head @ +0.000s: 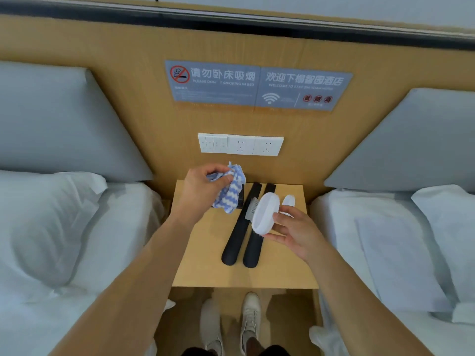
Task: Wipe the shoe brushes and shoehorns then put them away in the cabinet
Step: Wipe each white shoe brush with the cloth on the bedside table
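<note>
My right hand (293,233) holds a white oval shoe brush (266,213) tilted on edge above the wooden nightstand (282,268), its bristles facing left. My left hand (203,187) grips a blue-and-white striped cloth (231,194), held up left of the brush and apart from it. Two black shoehorns (237,240) lie side by side on the nightstand, partly under the raised brush. A second white brush (289,201) rests on the nightstand behind my right hand, partly hidden. No cabinet door shows.
A bed with white pillows stands on each side of the nightstand. A dark flat object (240,199) lies under the cloth. Switches and sockets (240,145) and grey signs sit on the wooden wall panel behind. My shoes (231,322) are on the floor below.
</note>
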`<act>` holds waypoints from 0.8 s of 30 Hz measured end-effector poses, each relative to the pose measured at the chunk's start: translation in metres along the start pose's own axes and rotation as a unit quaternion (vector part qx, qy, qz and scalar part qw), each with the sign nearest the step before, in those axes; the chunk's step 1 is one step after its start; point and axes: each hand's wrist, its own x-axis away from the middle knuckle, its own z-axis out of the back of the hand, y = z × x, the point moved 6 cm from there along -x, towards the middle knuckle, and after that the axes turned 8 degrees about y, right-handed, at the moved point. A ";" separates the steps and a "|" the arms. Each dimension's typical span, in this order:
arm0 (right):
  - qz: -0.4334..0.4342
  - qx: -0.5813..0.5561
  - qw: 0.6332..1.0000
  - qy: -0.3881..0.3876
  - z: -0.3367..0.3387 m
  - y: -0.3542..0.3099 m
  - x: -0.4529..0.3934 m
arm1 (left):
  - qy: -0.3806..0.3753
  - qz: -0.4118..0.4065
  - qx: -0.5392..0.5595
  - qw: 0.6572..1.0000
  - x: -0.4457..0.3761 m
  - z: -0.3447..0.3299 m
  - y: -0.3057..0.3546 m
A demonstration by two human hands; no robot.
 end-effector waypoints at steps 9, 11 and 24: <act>-0.104 0.045 0.988 0.103 0.081 0.082 -0.049 | -0.006 0.049 -0.047 0.998 0.002 -0.032 -0.051; -0.118 0.054 0.983 0.127 0.097 0.092 -0.062 | -0.006 0.048 -0.055 0.997 0.002 -0.037 -0.061; -0.134 0.044 0.965 0.223 0.089 0.123 -0.154 | 0.030 0.083 -0.082 0.993 0.006 -0.039 -0.115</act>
